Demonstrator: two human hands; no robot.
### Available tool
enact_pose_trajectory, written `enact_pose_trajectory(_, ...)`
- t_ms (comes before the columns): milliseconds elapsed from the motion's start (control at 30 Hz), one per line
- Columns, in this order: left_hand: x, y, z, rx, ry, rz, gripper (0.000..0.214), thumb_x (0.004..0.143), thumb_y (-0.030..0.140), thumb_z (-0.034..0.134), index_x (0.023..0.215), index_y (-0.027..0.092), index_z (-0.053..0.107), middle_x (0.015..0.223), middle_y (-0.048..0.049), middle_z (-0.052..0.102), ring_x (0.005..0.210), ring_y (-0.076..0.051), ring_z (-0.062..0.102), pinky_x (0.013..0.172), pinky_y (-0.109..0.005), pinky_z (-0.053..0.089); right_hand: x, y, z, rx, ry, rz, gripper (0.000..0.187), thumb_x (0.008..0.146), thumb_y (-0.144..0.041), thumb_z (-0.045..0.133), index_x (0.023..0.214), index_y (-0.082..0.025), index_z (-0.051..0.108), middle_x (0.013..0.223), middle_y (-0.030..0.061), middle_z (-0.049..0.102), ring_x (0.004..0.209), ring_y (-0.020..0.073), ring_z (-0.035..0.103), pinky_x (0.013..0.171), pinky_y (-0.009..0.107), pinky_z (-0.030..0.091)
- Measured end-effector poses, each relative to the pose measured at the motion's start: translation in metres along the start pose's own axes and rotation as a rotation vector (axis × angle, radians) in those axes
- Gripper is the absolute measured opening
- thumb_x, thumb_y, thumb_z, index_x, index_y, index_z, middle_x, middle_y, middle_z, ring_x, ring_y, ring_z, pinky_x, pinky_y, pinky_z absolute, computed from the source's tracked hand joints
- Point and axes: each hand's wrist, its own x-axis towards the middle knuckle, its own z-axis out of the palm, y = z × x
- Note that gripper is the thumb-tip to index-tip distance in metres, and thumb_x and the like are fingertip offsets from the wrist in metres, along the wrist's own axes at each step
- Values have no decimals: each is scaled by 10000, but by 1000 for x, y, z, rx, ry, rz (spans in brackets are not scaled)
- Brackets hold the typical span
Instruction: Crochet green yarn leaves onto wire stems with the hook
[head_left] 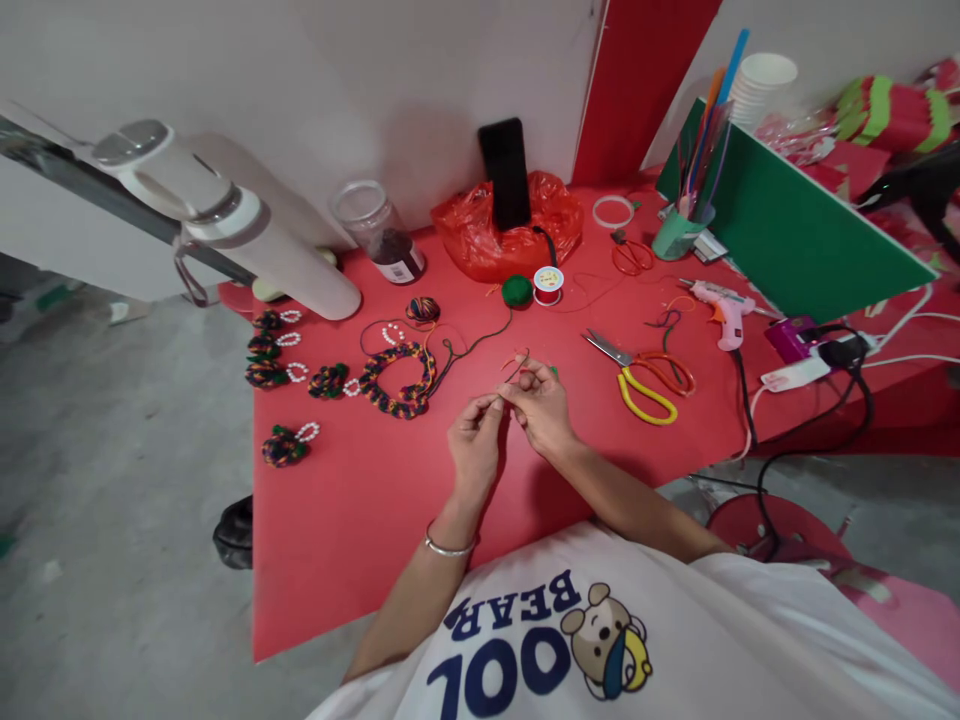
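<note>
Over the middle of the red table, my left hand (475,445) and my right hand (544,408) meet with fingertips pinched together. Between and above them shows a short piece of thin thread (516,372), red and dark; its exact make is too small to tell. Left of my hands lies a ring of multicoloured crocheted yarn (397,380), with a dark yarn tail leading toward a green yarn ball (517,291). Beside that ball stands a spool of red thread (548,285). Scissors (637,375) with one yellow and one red handle lie open to the right.
Several crocheted balls with white bead loops (283,446) line the left edge. A tall bottle (300,265), a jar (390,245) and a phone (505,175) on a red bag (457,235) stand behind. At right are a pink glue gun (727,312), a power strip (802,370) and a green board (795,215).
</note>
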Motion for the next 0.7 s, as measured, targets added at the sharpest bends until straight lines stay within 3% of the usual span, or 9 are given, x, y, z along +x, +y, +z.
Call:
enact_pose_trajectory(167, -1, 3, 3, -8, 51, -27, 199, 729, 352, 832, 810, 177, 780, 748, -23, 726, 669, -117, 621, 678, -247, 510, -3, -4, 2, 23, -14, 14, 552, 544, -196, 891, 1030, -234, 632, 665, -133, 443, 470, 38, 479, 315, 150, 316)
enact_pose_trajectory(467, 8, 13, -1, -44, -44, -10, 235, 606, 335, 928, 757, 208, 800, 757, -39, 753, 692, -148, 658, 702, -302, 551, -1, -8, -1, 113, -70, 106, 588, 500, -195, 920, 1003, -237, 617, 604, -156, 424, 410, 13, 353, 333, 147, 263)
enact_pose_trajectory(600, 4, 16, 3, -23, 2, -23, 188, 653, 340, 890, 740, 203, 796, 660, -15, 702, 578, -103, 570, 591, -246, 482, 0, -9, -2, 151, -93, 156, 577, 507, -203, 921, 982, -234, 595, 586, -155, 413, 429, 26, 389, 345, 149, 249)
enact_pose_trajectory(700, -2, 16, 9, 37, 105, 0, 149, 711, 328, 830, 740, 188, 788, 624, -3, 682, 544, -92, 544, 584, -236, 467, -1, -9, -2, 116, -73, 108, 548, 529, -205, 912, 981, -238, 603, 599, -151, 395, 443, 35, 409, 345, 156, 273)
